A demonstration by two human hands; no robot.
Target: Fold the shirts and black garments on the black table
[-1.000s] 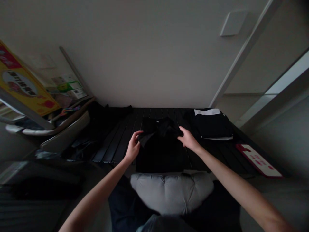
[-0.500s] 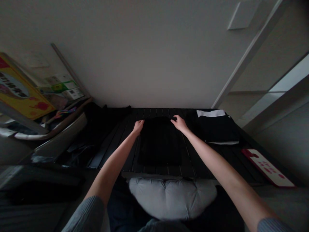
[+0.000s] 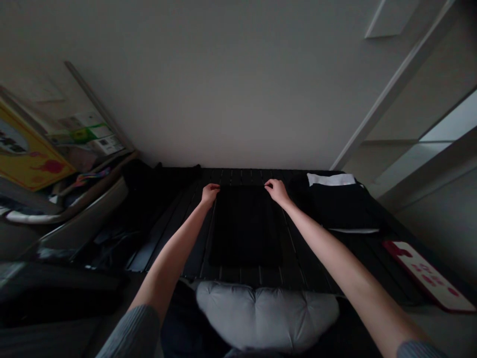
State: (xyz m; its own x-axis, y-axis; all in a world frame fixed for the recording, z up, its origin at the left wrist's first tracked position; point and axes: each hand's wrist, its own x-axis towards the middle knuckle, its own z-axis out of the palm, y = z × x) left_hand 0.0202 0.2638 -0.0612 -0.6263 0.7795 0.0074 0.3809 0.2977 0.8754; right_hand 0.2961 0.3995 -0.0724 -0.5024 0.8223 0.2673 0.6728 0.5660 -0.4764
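A folded black garment (image 3: 246,226) lies flat on the dark slatted table (image 3: 194,238) in front of me; in this dim light its exact kind does not show. My left hand (image 3: 210,194) pinches its far left corner between thumb and fingers. At the far right corner my right hand (image 3: 276,190) pinches the same cloth. The far edge runs straight between both hands.
Folded dark clothes with a white band (image 3: 331,180) lie to the right, near a red-and-white board (image 3: 428,276). Crumpled black clothing (image 3: 149,184) is at left, beside a holder with a yellow box (image 3: 32,149). A grey cushion (image 3: 266,315) is before me.
The far edge of the black cloth is straighter and flatter now. My left hand has shifted slightly left, and the fingers of both hands have tightened to a pinch at the corners.
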